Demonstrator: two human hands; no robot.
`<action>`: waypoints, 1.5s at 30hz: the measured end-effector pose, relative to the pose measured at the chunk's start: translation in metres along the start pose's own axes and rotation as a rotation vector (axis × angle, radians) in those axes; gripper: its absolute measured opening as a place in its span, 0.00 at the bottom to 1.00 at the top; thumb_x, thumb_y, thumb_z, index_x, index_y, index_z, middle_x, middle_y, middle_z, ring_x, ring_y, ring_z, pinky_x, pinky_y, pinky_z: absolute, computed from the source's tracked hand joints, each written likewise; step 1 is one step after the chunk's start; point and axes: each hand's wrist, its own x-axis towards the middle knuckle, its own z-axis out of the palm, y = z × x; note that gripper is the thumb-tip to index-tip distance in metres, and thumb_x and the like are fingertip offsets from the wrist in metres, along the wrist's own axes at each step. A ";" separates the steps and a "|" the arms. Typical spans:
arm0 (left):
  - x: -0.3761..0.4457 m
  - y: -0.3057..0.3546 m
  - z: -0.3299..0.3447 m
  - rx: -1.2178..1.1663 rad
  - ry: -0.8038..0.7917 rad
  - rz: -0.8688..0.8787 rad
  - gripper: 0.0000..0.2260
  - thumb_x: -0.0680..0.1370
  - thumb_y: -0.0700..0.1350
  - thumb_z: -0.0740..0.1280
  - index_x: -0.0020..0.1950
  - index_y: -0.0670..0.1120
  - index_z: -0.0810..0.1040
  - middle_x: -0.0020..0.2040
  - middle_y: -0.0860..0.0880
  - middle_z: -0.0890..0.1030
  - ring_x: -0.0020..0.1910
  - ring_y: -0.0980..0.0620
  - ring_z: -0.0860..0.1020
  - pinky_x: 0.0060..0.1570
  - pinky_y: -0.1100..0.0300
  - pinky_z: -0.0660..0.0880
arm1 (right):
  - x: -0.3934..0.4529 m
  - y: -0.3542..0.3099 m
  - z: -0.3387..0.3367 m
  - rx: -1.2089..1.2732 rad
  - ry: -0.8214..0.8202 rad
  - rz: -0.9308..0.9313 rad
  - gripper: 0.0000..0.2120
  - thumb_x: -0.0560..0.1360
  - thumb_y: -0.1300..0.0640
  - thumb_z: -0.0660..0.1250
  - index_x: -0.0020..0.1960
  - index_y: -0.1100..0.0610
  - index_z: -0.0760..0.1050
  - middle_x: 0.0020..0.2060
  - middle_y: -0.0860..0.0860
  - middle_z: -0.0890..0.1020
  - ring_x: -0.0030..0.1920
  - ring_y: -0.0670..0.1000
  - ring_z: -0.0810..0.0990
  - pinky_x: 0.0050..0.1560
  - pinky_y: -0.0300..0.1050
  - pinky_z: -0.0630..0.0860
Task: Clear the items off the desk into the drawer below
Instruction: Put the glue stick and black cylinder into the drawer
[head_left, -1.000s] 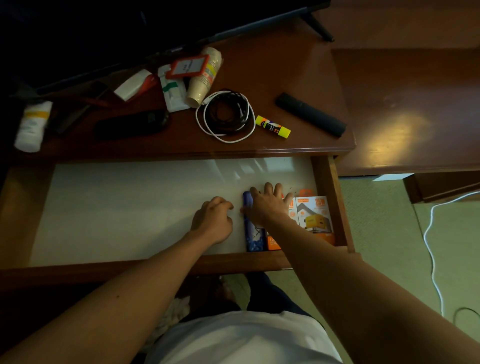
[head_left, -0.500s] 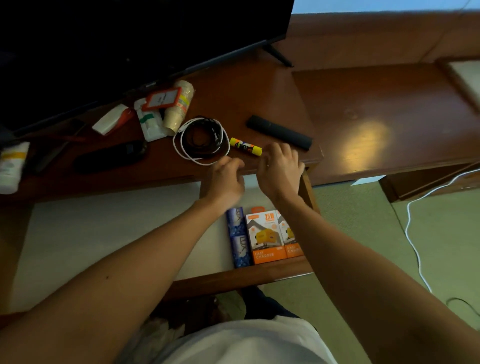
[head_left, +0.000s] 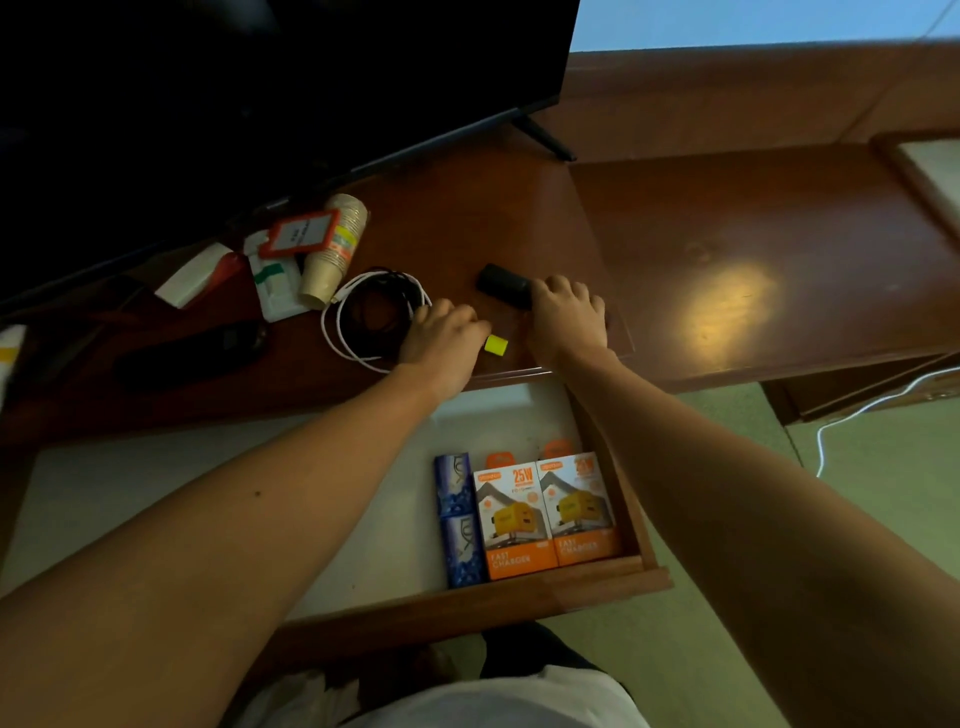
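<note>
Remote (head_left: 503, 280) seemingly under right hand (head_left: 566, 319)

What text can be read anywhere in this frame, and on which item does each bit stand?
"25W": left orange charger box in the drawer.
"FAST CHARGER": bottom band of the same box.
"FAST CHARGER": right orange charger box, fainter; its "25W" is blurred.
"LUX": two blue boxes beside them.
Orange-framed card on the desk: print too blurred.
Paper cups, white packets: unreadable.

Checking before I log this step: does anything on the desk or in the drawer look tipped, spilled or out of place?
The stack of paper cups lies on its side on the desk, with an orange badge holder resting across it. In the drawer, the boxes sit neatly side by side. No spill shows.
</note>
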 end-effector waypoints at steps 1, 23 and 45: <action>-0.001 0.000 0.001 -0.007 0.020 0.016 0.16 0.81 0.39 0.61 0.68 0.48 0.76 0.63 0.45 0.76 0.63 0.40 0.70 0.62 0.46 0.67 | 0.000 0.000 0.001 -0.007 0.001 0.008 0.20 0.78 0.56 0.63 0.69 0.54 0.69 0.64 0.57 0.74 0.65 0.63 0.70 0.64 0.62 0.66; -0.176 0.012 0.077 -0.708 -0.170 -0.627 0.10 0.78 0.48 0.68 0.40 0.44 0.78 0.38 0.46 0.79 0.41 0.44 0.78 0.37 0.56 0.70 | -0.100 -0.045 0.024 0.301 0.025 0.154 0.24 0.74 0.49 0.67 0.66 0.57 0.67 0.58 0.57 0.71 0.57 0.59 0.71 0.47 0.51 0.73; -0.192 0.020 0.113 -0.784 -0.570 -0.782 0.15 0.68 0.52 0.79 0.45 0.42 0.84 0.44 0.43 0.84 0.45 0.44 0.82 0.43 0.56 0.79 | -0.193 -0.070 0.087 0.438 -0.245 0.192 0.21 0.73 0.50 0.70 0.63 0.56 0.71 0.57 0.55 0.72 0.51 0.55 0.74 0.48 0.51 0.79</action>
